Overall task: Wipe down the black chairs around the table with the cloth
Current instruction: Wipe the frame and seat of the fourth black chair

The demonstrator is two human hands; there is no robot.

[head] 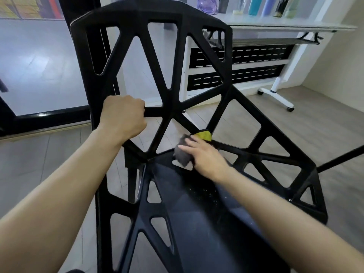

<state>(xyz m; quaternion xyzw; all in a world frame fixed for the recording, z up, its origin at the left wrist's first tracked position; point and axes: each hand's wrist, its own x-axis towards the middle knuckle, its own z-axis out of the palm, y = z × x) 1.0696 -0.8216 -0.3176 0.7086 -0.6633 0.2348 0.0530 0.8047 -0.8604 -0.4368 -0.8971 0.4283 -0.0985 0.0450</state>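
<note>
The black plastic chair with triangular lattice openings (171, 107) stands on the pale wood-look floor (315, 123). The left hand (124, 115) has its grip closed around a backrest strut. The right hand (204, 156) presses the grey cloth with a yellow side (184, 152) with straight fingers against the rear edge of the seat, where it meets the backrest. Behind stands a white bench (285, 26).

Two bare, sleeveless forearms, no jewellery.
</note>
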